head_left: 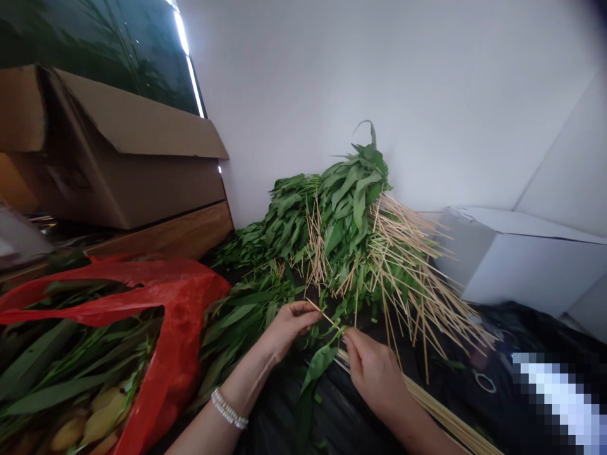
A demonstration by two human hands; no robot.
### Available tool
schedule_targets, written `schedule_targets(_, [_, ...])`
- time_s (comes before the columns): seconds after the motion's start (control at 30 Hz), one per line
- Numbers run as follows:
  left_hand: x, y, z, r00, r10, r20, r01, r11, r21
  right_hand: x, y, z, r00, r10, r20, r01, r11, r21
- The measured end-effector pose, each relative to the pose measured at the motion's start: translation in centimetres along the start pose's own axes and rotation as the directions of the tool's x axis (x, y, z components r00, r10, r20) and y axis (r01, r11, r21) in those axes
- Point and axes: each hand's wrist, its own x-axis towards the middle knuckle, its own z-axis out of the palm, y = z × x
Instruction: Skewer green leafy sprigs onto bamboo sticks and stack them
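Observation:
Between my two hands runs a thin wooden stick point(327, 315). My left hand point(293, 323), with a beaded bracelet at the wrist, pinches it close to its upper end. Closed around the stick's lower part and the stem of a leafy green sprig point(319, 364) is my right hand point(374, 370). The sprig's leaves hang down between the hands. Under my right forearm lies a bundle of bare sticks point(443, 414). Just beyond the hands, leafy greens point(358, 180) are heaped with many sticks point(422, 278) fanning out to the right.
A red plastic bag point(183, 341) holding long leaves lies at the left. Behind it a cardboard box point(156, 183) rests on a wooden surface. At the right stands a white box point(535, 265). Black plastic sheeting point(521, 322) covers the work area; a white wall rises behind.

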Motion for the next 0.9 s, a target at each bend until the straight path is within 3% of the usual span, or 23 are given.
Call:
schedule_targets(0.27, [-0.1, -0.1, -0.1, 0.995, 0.014, 0.097, -0.023, 0.996, 0.089, 0.0, -0.1, 0.0, 1.000, -0.003, 0.000, 0.003, 1.000, 0.021])
schedule_targets(0.47, [0.6, 1.2, -1.9, 0.978, 0.185, -0.092, -0.183, 0.983, 0.034, 0.4, 0.6, -2.4, 0.987, 0.055, -0.154, -0.047, 0.997, 0.057])
schedule_targets(0.63, [1.0, 1.0, -2.4, 0.959, 0.215, -0.183, -0.181, 0.966, 0.187, 0.5, 0.5, -3.7, 0.951, 0.090, -0.295, -0.055, 0.991, 0.124])
schedule_targets(0.8, [1.1, 0.7, -2.4, 0.962, 0.244, -0.125, -0.188, 0.918, 0.350, 0.4, 0.7, -4.3, 0.904, 0.249, -0.347, -0.173, 0.957, 0.234])
schedule_targets(0.9, [0.9, 0.7, -2.4, 0.965, 0.264, 0.014, -0.245, 0.876, 0.415, 0.5, 1.2, -4.8, 0.845, 0.384, -0.372, -0.257, 0.902, 0.347])
